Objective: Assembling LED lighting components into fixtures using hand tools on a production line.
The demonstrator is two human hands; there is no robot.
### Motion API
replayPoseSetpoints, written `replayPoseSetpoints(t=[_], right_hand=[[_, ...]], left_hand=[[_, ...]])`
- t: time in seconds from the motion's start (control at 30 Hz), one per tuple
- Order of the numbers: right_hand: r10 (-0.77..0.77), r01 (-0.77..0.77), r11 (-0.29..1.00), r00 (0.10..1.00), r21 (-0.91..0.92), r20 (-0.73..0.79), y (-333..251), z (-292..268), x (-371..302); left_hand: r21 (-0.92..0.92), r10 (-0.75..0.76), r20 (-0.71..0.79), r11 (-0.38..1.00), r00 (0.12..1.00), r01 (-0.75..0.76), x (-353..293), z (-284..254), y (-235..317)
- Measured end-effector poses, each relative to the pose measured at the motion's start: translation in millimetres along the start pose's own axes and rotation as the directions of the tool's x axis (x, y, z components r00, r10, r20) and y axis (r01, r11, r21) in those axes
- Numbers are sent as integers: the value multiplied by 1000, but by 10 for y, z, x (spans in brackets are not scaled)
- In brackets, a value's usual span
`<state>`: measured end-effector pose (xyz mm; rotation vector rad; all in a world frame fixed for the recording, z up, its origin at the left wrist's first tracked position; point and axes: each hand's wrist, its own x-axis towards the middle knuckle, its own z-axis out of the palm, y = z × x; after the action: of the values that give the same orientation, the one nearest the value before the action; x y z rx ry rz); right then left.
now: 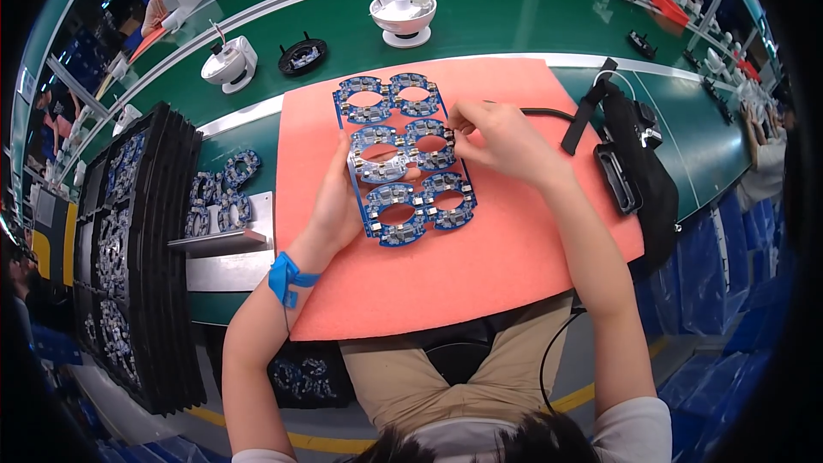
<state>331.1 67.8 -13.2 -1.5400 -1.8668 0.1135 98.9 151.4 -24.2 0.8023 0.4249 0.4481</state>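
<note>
A blue circuit board panel, made of several ring-shaped boards joined by thin side rails, is held over the salmon-pink foam mat. My left hand grips it by the left edge, with fingers reaching underneath; a fingertip shows through one of the rings. At the panel's right edge, my right hand has thumb and fingers pinched on the rail beside the middle row. Whether a small piece is also between those fingertips is hidden. A blue wrist strap circles my left wrist.
Black trays of boards are stacked at left, beside loose ring boards and a metal plate fixture. A black bag-like item with a cable lies right. White round housings stand on the green bench behind; other people sit farther off.
</note>
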Motion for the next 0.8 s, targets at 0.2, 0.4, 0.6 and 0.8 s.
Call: replayPoseSetpoints(t=[0.2,0.4,0.6,0.8], right_hand=[[-125,129,990,990,-51,60,7,-18,12],[-21,22,998,999,-56,31,-3,28,1],[-349,298,906,927,-300,-134,-153,18,38],[-282,254,938,955,-235,-96,-112,152,16]], left_hand=[[24,61,-68,998,996,-59,22,40,4],[2,56,2,998,998,-56,10,-48,-13],[89,165,-109,984,980,-156,-5,71,50],[83,142,-60,987,988,-136,-8,44,44]])
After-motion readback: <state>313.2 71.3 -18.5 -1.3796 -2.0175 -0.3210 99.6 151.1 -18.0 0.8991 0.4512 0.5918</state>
